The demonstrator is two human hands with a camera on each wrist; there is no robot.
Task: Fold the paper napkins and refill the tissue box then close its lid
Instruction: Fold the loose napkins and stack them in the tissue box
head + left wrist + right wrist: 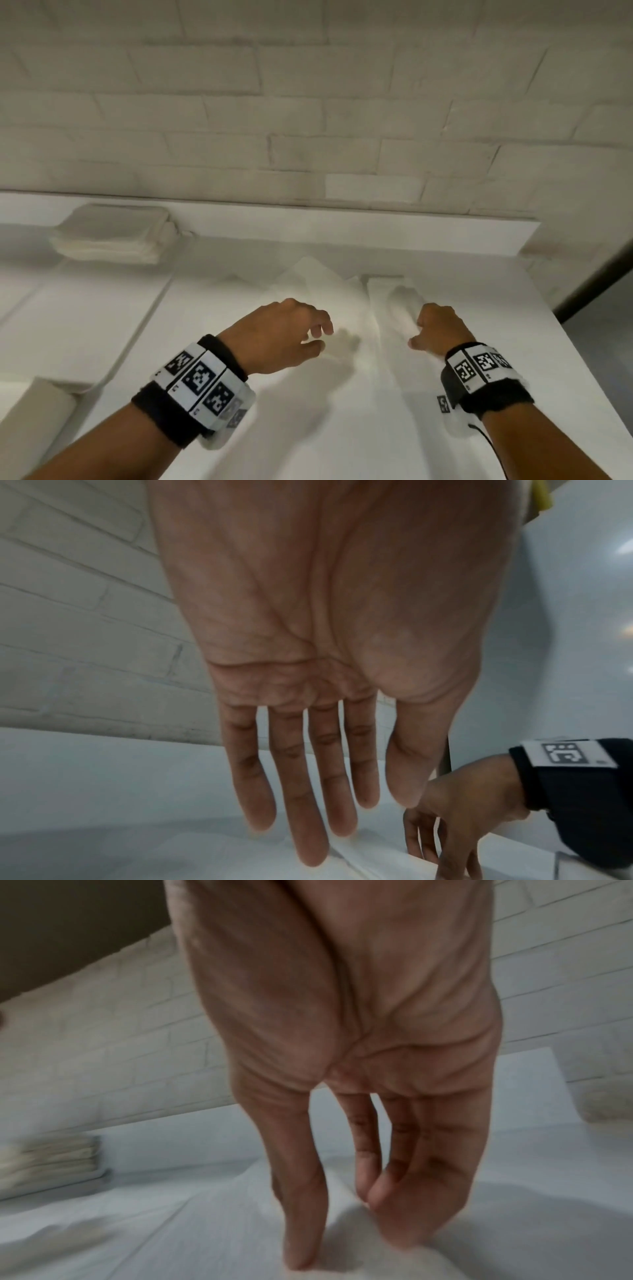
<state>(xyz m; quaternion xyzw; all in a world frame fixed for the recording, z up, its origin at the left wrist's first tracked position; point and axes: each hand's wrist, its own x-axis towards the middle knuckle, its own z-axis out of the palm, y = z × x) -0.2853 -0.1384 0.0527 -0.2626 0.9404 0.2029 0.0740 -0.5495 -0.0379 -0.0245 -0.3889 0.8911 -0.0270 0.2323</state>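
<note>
A white paper napkin (342, 301) lies unfolded and creased on the white table (376, 428), seen up close in both wrist views (359, 864) (205, 1231). My left hand (320, 337) hovers over its left part, fingers straight and spread, holding nothing (356, 829). My right hand (416, 332) is at the napkin's right part; its thumb and straight fingertips (394, 1229) press down on the paper (346, 1245). A stack of napkins (113, 236) sits at the back left. I see no tissue box for certain.
A flat white tray-like slab (85, 325) lies left of the napkin, with a beige block (34, 421) at its near corner. A raised ledge (376, 226) and a brick wall close off the back. The table's right edge (565, 342) drops to a dark floor.
</note>
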